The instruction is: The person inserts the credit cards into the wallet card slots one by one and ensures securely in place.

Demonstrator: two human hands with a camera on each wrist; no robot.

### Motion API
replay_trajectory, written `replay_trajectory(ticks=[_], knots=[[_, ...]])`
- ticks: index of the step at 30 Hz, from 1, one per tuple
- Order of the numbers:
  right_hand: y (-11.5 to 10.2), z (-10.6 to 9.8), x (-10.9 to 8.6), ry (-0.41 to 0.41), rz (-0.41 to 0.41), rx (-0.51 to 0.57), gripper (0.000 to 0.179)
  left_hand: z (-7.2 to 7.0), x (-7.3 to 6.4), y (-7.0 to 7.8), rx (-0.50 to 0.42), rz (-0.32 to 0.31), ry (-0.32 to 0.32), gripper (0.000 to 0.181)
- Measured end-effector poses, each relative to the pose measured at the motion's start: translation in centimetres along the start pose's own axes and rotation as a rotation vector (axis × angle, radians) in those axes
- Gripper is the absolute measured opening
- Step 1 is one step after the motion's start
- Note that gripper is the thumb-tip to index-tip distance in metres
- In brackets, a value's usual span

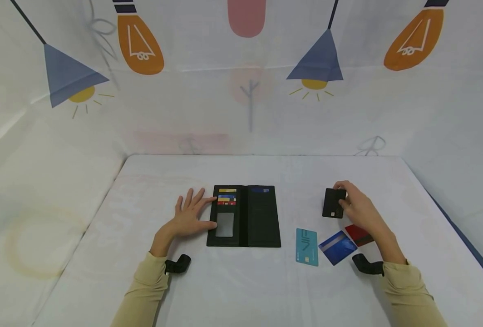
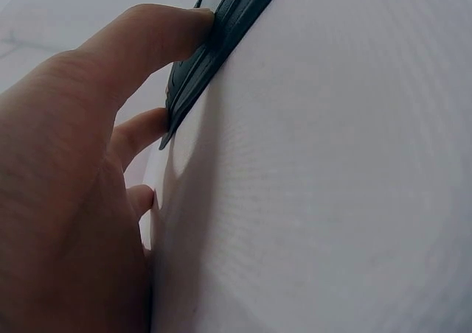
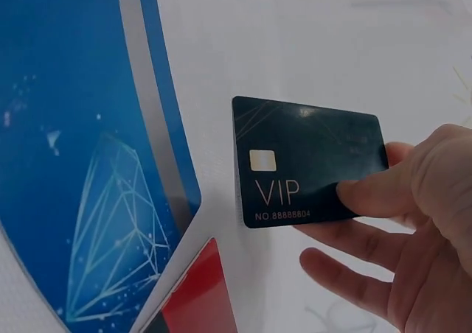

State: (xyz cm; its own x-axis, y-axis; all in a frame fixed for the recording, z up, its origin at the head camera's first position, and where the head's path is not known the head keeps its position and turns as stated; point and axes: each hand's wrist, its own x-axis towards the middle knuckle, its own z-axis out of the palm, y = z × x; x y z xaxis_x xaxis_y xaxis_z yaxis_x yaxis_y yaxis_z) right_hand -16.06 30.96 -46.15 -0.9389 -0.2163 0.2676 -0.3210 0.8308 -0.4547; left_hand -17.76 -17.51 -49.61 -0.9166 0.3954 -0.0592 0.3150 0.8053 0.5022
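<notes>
A dark card wallet (image 1: pixel 264 218) lies opened flat on the white table, with several cards (image 1: pixel 227 198) in its left-side slots and a clear window below them. My left hand (image 1: pixel 190 215) rests at the wallet's left edge, thumb and index finger touching it, the other fingers spread. In the left wrist view, the thumb presses on the wallet's edge (image 2: pixel 221 46). My right hand (image 1: pixel 360 206) pinches a black VIP card (image 3: pixel 310 156) between thumb and fingers, held up right of the wallet. Its chip and printed number show in the right wrist view.
Below the right hand lie a teal VIP card (image 1: pixel 307 247), a blue card (image 1: pixel 337 248) and a red card (image 1: pixel 357 235), the blue one next to the red. A white sheet with printed lamps (image 1: pixel 317 59) hangs behind the table.
</notes>
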Motion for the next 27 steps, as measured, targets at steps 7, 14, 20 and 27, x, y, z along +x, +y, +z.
replay_trajectory(ticks=[7, 14, 20, 27], knots=[[0.2, -0.1, 0.3, 0.023, 0.0, 0.019, 0.036, 0.0, 0.0, 0.0, 0.005, 0.004, 0.004, 0.081], [0.2, 0.1, 0.8, 0.04, 0.015, 0.029, 0.035, 0.0, 0.0, -0.1, 0.0, 0.004, 0.0, 0.08], [-0.4, 0.4, 1.4, 0.064, 0.005, 0.037, 0.036, 0.0, 0.0, -0.1, -0.008, 0.003, 0.001, 0.081], [-1.1, 0.9, 2.4, 0.056, 0.009, 0.06, 0.035, 0.1, 0.0, 0.0, 0.0, -0.003, 0.001, 0.08]])
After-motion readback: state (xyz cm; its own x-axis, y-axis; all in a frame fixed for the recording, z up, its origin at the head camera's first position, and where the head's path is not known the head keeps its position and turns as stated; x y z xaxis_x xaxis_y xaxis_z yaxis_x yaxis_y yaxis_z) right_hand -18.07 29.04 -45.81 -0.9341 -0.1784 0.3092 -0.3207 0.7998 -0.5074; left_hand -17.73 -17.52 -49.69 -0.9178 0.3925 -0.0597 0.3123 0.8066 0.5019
